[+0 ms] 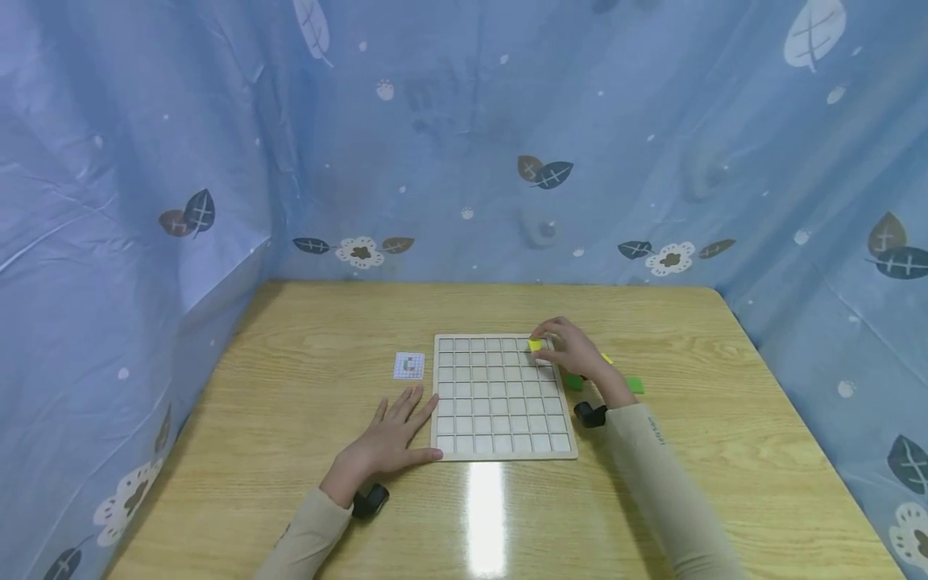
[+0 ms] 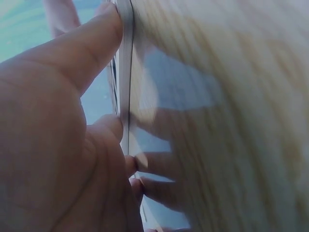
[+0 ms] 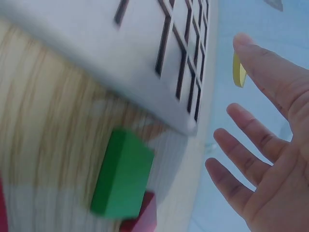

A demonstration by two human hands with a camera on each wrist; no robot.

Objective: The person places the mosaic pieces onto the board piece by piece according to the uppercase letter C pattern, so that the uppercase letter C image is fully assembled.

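A pale wooden board (image 1: pixel 473 398) with a grid of square recesses lies on the table. Above its far right corner my right hand (image 1: pixel 577 352) pinches a small yellow tile (image 1: pixel 535 345); the right wrist view shows the yellow tile (image 3: pixel 237 71) near the fingertips, the other fingers held apart from it. On the near left side my left hand (image 1: pixel 389 443) is spread flat, its thumb and fingertips touching the board's left edge. In the left wrist view the left hand (image 2: pixel 63 135) is close to the board's side (image 2: pixel 126 63).
Left of the board lies a small printed card (image 1: pixel 409 366) with a coloured grid pattern. Beside the board's right edge are a green tile (image 1: pixel 635 385), a green block (image 3: pixel 120 176) and a red piece (image 3: pixel 143 215). Blue patterned curtain (image 1: pixel 464 145) surrounds the table (image 1: pixel 319 338).
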